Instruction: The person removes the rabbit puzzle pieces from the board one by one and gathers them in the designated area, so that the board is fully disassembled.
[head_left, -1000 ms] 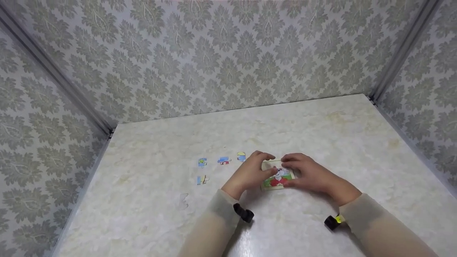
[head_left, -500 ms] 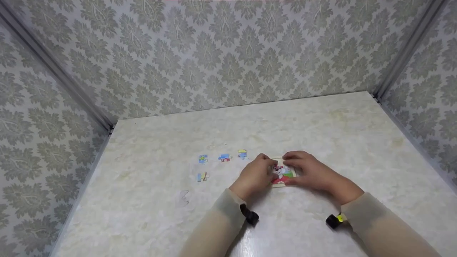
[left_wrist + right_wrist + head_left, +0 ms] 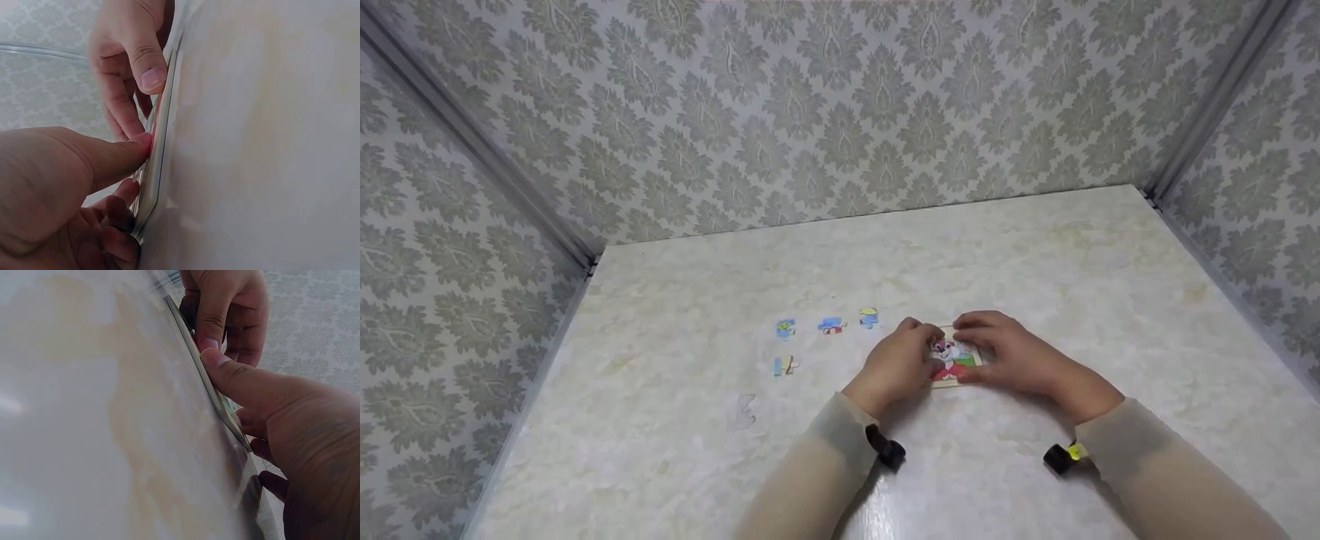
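Note:
A small framed jigsaw puzzle (image 3: 954, 358) lies flat on the table between my hands, showing a cartoon animal in red with green beside it. My left hand (image 3: 894, 364) holds its left side, thumb pressed onto the picture and fingers curled at the edge. The right hand (image 3: 1016, 361) grips the opposite side, its thumb on the near part and fingertips at the far rim. In the left wrist view the pale frame (image 3: 153, 183) sits low against the table, both thumbs on it. My left hand covers much of the puzzle's left part.
Loose blue puzzle pieces lie left of the hands: one with a flower (image 3: 785, 328), one with red (image 3: 832, 325), one with a yellow top (image 3: 868, 317) and a nearer one (image 3: 784, 366). A pale piece (image 3: 745, 410) lies closer. Patterned walls (image 3: 840, 112) enclose the table.
My left hand has shifted right over the puzzle, its fingers drawing in against the picture. The right hand has kept its grip. The head view has tilted slightly.

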Demonstrator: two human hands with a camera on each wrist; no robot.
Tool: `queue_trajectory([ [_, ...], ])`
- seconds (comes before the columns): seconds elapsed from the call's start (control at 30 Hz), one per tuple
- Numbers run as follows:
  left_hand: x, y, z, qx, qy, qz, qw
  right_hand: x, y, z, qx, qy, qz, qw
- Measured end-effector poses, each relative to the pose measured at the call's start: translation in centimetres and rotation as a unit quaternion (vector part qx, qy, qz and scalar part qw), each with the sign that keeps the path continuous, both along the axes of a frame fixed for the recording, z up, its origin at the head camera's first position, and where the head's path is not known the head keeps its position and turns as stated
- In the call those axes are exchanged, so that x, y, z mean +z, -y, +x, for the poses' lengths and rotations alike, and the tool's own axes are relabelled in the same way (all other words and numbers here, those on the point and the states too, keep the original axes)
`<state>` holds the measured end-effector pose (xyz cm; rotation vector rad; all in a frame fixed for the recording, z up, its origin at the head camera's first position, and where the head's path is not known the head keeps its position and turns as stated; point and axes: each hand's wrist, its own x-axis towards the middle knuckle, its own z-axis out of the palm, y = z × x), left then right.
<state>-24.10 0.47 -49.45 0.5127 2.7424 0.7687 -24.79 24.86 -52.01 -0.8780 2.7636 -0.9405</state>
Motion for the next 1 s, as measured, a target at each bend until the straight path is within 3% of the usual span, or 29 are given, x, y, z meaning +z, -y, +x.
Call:
queue_trajectory([
  [0.6, -0.1, -0.03, -0.28, 0.003, -0.01, 0.034, 0.9994, -0.06, -0.03, 0.19, 0.004, 0.001, -0.035, 0.999],
  [0.77, -0.19, 0.09, -0.39, 0.0, 0.001, 0.045, 0.999, -0.09, 0.08, 0.19, 0.003, 0.0, -0.032, 0.999],
  [1.0, -0.19, 0.29, -0.53, 0.009, -0.012, 0.057, 0.9983, 0.04, 0.01, 0.2, 0.0, -0.001, -0.028, 1.0],
])
